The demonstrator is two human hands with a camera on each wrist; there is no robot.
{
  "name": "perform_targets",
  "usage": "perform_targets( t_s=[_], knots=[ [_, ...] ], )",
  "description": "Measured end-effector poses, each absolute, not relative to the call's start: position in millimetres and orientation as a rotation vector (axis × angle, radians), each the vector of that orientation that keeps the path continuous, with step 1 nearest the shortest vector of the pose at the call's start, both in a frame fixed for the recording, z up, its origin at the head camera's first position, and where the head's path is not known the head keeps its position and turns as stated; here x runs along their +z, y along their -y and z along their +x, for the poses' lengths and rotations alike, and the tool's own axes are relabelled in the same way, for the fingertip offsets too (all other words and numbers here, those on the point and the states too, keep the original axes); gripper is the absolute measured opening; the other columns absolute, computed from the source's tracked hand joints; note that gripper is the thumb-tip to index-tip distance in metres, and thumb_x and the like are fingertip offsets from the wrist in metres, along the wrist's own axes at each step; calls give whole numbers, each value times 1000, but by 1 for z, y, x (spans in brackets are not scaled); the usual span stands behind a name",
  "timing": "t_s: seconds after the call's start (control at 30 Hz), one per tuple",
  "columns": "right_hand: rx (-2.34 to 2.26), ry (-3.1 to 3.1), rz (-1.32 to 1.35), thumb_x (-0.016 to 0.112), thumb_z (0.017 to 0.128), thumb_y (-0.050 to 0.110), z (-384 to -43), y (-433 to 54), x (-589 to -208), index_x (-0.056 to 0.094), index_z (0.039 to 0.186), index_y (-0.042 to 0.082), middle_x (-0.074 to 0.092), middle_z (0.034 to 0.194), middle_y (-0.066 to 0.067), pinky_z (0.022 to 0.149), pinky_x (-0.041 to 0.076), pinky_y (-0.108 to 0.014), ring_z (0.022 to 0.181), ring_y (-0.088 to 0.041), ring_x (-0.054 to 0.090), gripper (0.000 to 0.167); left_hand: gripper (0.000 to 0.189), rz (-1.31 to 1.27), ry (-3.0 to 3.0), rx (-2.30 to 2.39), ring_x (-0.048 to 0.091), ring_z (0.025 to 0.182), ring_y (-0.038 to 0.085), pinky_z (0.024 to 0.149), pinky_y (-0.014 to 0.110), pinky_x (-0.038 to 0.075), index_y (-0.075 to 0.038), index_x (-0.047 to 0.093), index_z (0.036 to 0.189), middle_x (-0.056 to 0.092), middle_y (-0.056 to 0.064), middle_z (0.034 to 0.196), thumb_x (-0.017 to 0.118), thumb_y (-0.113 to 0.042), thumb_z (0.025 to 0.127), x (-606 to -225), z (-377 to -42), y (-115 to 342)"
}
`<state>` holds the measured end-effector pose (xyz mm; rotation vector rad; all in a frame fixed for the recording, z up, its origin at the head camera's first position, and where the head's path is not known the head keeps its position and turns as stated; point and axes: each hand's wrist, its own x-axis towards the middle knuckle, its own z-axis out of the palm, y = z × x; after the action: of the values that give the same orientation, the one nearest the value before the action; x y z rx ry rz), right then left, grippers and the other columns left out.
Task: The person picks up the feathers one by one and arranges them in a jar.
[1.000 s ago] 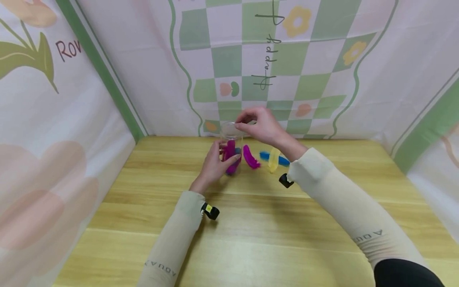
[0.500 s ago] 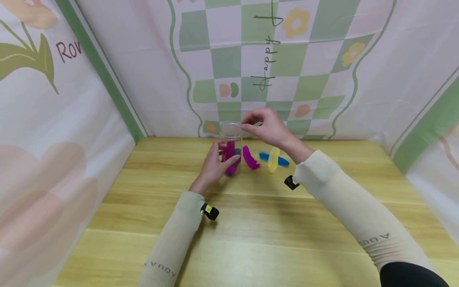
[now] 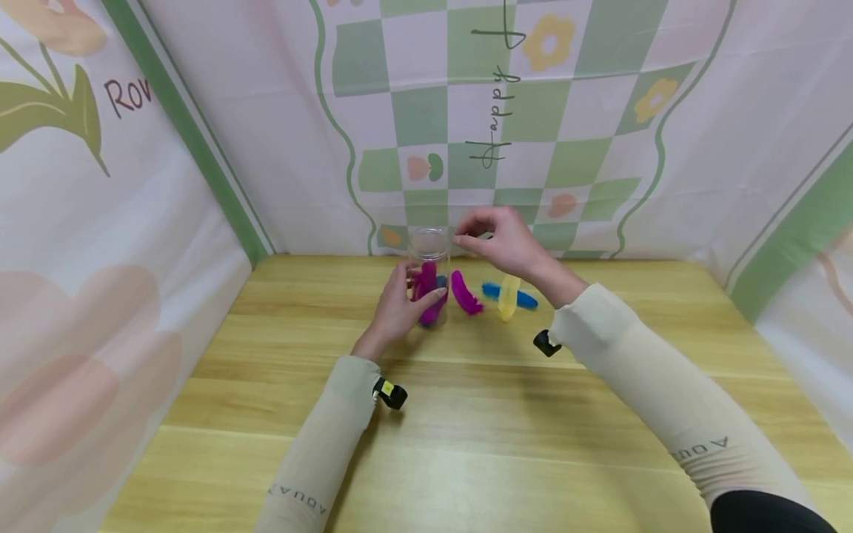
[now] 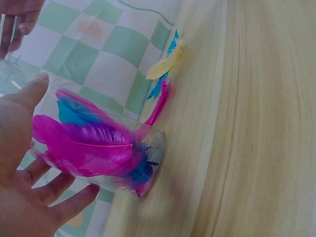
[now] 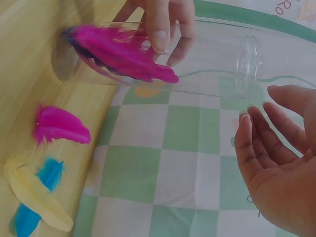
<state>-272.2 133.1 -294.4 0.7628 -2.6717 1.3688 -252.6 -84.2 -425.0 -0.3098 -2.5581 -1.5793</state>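
My left hand (image 3: 396, 307) holds a clear jar (image 3: 430, 253) around its middle, thumb on one side and fingers on the other. The jar stands upright on the wooden table with its mouth uncovered. Inside it, magenta feathers (image 4: 94, 148) and blue feathers (image 4: 74, 111) lean together, best seen in the left wrist view. Just right of the jar's rim, my right hand (image 3: 503, 243) hovers in the air. In the right wrist view its fingers (image 5: 269, 143) are loosely bent, with nothing between them and the thumb, apart from the jar's mouth.
A loose magenta feather (image 3: 466, 294) lies right of the jar on the table (image 3: 426, 444). Farther right, a pale yellow feather (image 3: 509, 298) crosses over a blue feather (image 3: 526, 300). Behind the table hangs a green-and-white checked cloth (image 3: 480, 111).
My right hand has drawn back from the jar's rim, a little to the right and down. The left hand, the jar and the loose feathers have stayed in place.
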Motion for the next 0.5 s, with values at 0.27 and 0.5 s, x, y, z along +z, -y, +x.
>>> perform_targets(
  t_s=[0.27,0.5],
  knots=[
    [1375,2710,730,69,100,21,-272,-137,-301,73,107,8,71,105,-8,83,55,-39,99,-22,65,16,66,-310,2560,-1584,56,123,25,105,47,49,-14,43,142,56,7,136,76,-43,93,-425,-253,84],
    [1412,2720,698,69,99,19,-273,-139,-312,73,107,6,72,103,-11,77,59,-42,95,-26,67,16,64,-317,2555,-1582,56,122,26,106,48,49,-13,44,141,56,8,135,76,-41,93,-425,-252,84]
  ],
)
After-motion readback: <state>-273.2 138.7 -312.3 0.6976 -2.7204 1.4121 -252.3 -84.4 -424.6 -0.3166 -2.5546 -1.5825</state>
